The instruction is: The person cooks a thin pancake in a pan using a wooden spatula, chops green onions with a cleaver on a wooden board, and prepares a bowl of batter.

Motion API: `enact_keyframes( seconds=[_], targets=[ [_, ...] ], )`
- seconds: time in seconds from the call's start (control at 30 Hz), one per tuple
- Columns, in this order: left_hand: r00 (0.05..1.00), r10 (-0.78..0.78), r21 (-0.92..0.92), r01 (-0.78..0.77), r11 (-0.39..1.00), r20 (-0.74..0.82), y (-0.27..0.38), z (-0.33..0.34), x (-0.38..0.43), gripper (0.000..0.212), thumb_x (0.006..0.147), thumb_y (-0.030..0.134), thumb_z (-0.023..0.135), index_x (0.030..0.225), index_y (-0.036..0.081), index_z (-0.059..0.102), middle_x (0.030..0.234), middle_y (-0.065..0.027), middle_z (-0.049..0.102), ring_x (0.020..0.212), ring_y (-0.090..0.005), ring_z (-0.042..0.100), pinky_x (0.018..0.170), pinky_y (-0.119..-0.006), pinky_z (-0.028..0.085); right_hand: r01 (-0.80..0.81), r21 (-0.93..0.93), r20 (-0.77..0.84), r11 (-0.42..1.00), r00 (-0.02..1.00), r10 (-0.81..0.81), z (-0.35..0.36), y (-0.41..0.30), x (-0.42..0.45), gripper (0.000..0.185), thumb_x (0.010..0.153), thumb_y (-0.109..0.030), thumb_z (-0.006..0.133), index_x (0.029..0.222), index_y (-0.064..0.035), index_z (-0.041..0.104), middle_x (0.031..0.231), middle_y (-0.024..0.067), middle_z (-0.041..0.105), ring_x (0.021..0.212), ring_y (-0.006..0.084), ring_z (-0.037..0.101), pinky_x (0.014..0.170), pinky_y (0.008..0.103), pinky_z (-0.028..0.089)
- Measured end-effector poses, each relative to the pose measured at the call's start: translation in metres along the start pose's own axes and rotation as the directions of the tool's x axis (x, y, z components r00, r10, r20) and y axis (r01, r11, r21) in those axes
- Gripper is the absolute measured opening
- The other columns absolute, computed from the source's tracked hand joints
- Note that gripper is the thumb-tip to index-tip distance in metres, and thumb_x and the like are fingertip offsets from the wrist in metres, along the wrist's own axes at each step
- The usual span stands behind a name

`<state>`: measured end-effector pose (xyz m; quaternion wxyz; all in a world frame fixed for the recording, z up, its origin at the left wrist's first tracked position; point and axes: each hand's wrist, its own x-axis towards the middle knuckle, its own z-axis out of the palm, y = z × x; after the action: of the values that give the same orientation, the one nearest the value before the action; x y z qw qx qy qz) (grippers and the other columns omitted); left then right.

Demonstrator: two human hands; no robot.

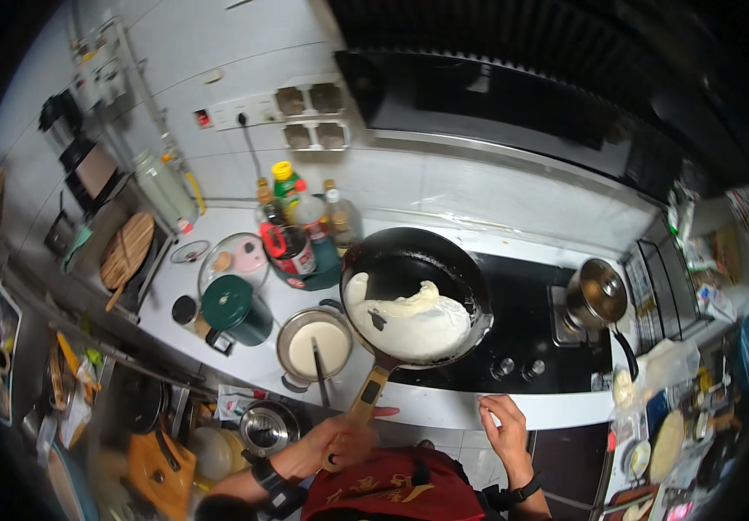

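Note:
My left hand [347,443] grips the tan handle [369,394] of a black frying pan [413,260]. The pan is held tilted above the front left of the black hob. Pale batter [420,322] covers its lower part, with a ragged, folded edge across the middle. A small dark patch shows at the left of the batter. Holding nothing, my right hand [505,423] hovers by the front edge of the counter, its fingers bent and partly spread. A steel pot [343,329] of pale liquid batter stands left of the pan, with a dark-handled utensil [319,374] in it.
Left of the pot stand a dark green jug [238,309], a jar [186,310] and a glass lid [210,260]. Several bottles [303,228] fill a green caddy behind. A lidded saucepan [596,293] is on the right of the hob [518,286]. The range hood [491,104] hangs above.

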<state>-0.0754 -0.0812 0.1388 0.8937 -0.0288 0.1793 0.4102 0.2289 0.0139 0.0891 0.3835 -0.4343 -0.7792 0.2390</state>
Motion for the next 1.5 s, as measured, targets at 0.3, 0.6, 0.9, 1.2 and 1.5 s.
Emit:
enact_keyframes(
  seconds=[0.3, 0.6, 0.9, 1.2, 1.5],
  targets=[
    [0.984, -0.055, -0.044, 0.064, 0.997, 0.171, 0.022, -0.036, 0.083, 0.057, 0.091, 0.009, 0.043, 0.143, 0.004, 0.020, 0.058, 0.0042, 0.035, 0.039, -0.0035, 0.029, 0.038, -0.018, 0.029, -0.120, -0.121, -0.101, 0.985, 0.989, 0.108, -0.032, -0.002, -0.029, 0.018, 0.078, -0.001, 0.066, 0.095, -0.0019, 0.067, 0.089, 0.0125, 0.064, 0.081, 0.0265, 0.063, 0.070, 0.0319, 0.050],
    [0.994, -0.040, 0.202, 0.018, 0.979, 0.106, 0.027, -0.057, 0.103, 0.055, 0.094, 0.014, 0.041, 0.143, 0.004, 0.019, 0.061, 0.0050, 0.035, 0.045, -0.0028, 0.031, 0.044, -0.017, 0.030, -0.130, -0.097, -0.084, 0.987, 0.989, 0.122, -0.024, -0.007, -0.031, 0.018, 0.078, 0.000, 0.065, 0.096, -0.0017, 0.067, 0.090, 0.0128, 0.064, 0.080, 0.0261, 0.063, 0.068, 0.0306, 0.051],
    [0.997, 0.018, 0.399, 0.011, 0.917, -0.069, 0.003, -0.084, 0.130, 0.055, 0.096, 0.019, 0.044, 0.144, 0.005, 0.021, 0.071, 0.0030, 0.039, 0.060, -0.0059, 0.039, 0.056, -0.021, 0.035, -0.091, -0.085, 0.013, 0.992, 0.996, 0.093, -0.010, -0.013, -0.021, 0.018, 0.078, -0.001, 0.065, 0.096, -0.0021, 0.067, 0.090, 0.0123, 0.064, 0.081, 0.0261, 0.063, 0.068, 0.0313, 0.052],
    [0.971, 0.122, 0.446, -0.017, 0.895, -0.208, -0.005, -0.108, 0.123, 0.046, 0.097, 0.032, 0.045, 0.135, 0.009, 0.034, 0.096, -0.0075, 0.059, 0.086, -0.0162, 0.059, 0.073, -0.031, 0.050, -0.097, -0.095, 0.044, 0.991, 0.994, 0.102, -0.010, -0.021, -0.015, 0.019, 0.077, -0.002, 0.067, 0.096, -0.0034, 0.068, 0.091, 0.0113, 0.064, 0.083, 0.0265, 0.063, 0.070, 0.0320, 0.052],
    [0.937, 0.067, 0.542, 0.139, 0.829, -0.344, -0.007, -0.079, 0.010, 0.061, 0.094, 0.037, 0.050, 0.143, 0.009, 0.027, 0.122, -0.0171, 0.053, 0.111, -0.0255, 0.055, 0.098, -0.035, 0.043, 0.018, 0.009, 0.218, 1.000, 0.976, -0.020, 0.025, -0.058, 0.041, 0.017, 0.072, -0.003, 0.071, 0.089, -0.0022, 0.069, 0.081, 0.0086, 0.063, 0.077, 0.0237, 0.062, 0.069, 0.0313, 0.050]
  ],
)
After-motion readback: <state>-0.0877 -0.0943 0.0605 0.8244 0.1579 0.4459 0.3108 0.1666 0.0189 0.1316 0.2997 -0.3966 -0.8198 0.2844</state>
